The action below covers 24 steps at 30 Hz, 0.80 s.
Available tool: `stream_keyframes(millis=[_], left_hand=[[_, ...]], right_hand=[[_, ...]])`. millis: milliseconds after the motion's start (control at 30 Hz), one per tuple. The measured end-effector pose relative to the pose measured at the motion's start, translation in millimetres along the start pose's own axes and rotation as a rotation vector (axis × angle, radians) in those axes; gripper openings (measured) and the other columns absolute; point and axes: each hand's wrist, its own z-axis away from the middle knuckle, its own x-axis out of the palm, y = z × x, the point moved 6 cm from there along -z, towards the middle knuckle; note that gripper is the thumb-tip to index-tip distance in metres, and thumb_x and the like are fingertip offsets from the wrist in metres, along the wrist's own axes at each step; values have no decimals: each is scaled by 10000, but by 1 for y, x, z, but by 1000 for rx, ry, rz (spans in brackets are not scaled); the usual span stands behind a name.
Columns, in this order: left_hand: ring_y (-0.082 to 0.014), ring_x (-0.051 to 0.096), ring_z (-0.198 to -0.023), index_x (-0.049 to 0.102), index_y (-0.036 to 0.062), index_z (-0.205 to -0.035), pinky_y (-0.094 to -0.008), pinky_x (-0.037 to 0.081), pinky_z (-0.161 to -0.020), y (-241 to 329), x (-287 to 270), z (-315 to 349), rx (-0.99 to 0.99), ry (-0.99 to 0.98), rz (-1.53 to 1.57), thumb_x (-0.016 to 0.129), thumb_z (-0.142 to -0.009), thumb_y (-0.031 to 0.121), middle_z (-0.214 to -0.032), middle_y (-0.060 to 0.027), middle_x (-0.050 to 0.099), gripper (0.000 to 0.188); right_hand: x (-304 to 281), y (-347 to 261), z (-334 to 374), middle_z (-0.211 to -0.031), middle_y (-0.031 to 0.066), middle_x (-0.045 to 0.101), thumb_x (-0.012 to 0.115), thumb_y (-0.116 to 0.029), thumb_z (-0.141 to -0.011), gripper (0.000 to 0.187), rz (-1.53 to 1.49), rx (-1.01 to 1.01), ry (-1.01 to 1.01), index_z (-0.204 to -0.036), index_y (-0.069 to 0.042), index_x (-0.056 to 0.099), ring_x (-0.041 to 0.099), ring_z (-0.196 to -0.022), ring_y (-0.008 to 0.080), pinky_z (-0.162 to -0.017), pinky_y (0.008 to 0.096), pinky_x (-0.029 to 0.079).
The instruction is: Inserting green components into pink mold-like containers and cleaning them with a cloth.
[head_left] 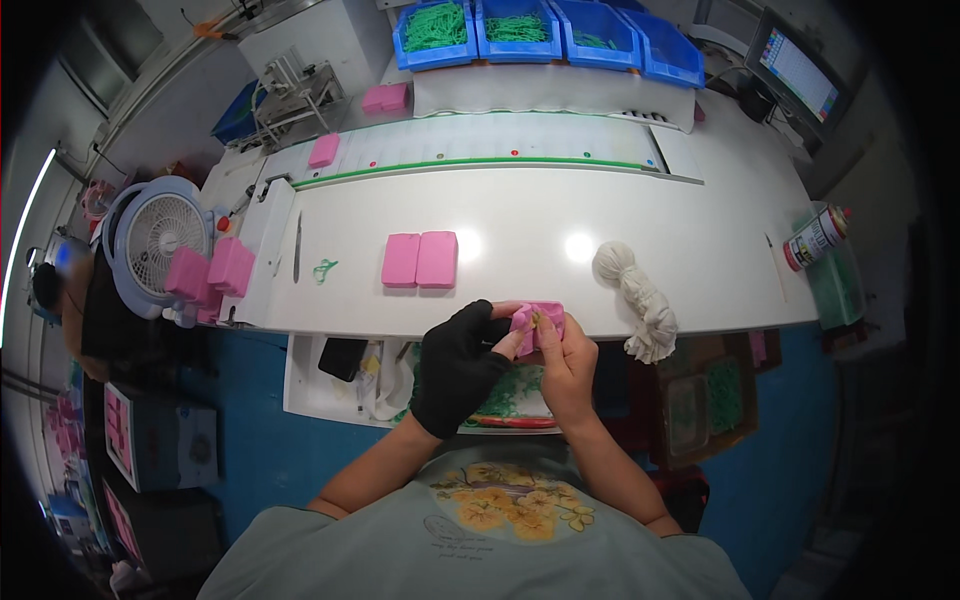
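Observation:
My left hand (pixel 459 365) wears a black glove with bare fingertips. It grips the left side of a small pink block-shaped piece (pixel 547 312) at the table's front edge. On the other side my bare right hand (pixel 570 365) holds the same piece, thumb pressed on its top. Between the thumbs shows a small yellowish-green bit, too small to name. Two pink blocks (pixel 419 260) lie side by side on the white table, beyond my left hand. A knotted bundle of off-white cloth (pixel 637 300) rests to the right of my hands.
Below the table edge is an open drawer (pixel 300 385) with green pieces. A conveyor strip (pixel 470 145) with a pink block (pixel 323 150) crosses the table, blue bins (pixel 435 58) behind. A fan (pixel 165 243) stands left, a spray can (pixel 815 240) right. Tweezers (pixel 297 245) lie at left.

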Motion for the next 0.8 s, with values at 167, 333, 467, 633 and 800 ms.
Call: stream_keyframes(millis=[167, 333, 467, 633, 800], left_hand=[[-89, 605, -884, 603, -10, -1193, -219, 487, -772, -3, -13, 0, -32, -18, -69, 649, -862, 45, -978, -55, 653, 338], [-121, 512, -983, 546, 2, -1230, -308, 465, -863, -1, -21, -9, 396, -120, -246, 678, -818, 135, -1080, -81, 549, 453], [-196, 552, -1029, 438, 50, -1248, -352, 460, -870, 1, -12, -3, 438, -250, -204, 656, -841, 162, -1094, -86, 540, 474], [-269, 637, -896, 489, 69, -1057, -349, 509, -796, -9, -27, -12, 368, -223, -507, 779, -754, 169, -1013, -95, 608, 431], [-187, 615, -927, 418, 69, -954, -312, 500, -812, -10, -38, -14, 334, -291, -486, 895, -658, 223, -1045, -93, 622, 582]], right_hand=[[1, 10, 0, -934, 98, 677, 468, -149, -1014, 259, -283, 141, -27, -1071, 70, 594, 672, -832, 133, -681, 281, 578], [8, 14, 4, -1051, 132, 650, 438, -179, -1026, 290, -501, 317, -122, -1148, 60, 550, 676, -900, 174, -707, 303, 606], [21, 17, 12, -1019, 108, 645, 437, -205, -1030, 307, -637, 473, -223, -1155, 52, 549, 671, -843, 159, -731, 284, 592], [30, 17, 15, -955, 67, 631, 453, -214, -1025, 302, -638, 582, -232, -1152, 39, 561, 632, -794, 112, -690, 248, 548], [7, 27, 4, -865, 14, 609, 520, -195, -975, 242, -208, 483, -359, -1048, 10, 626, 508, -664, 51, -588, 215, 432]])
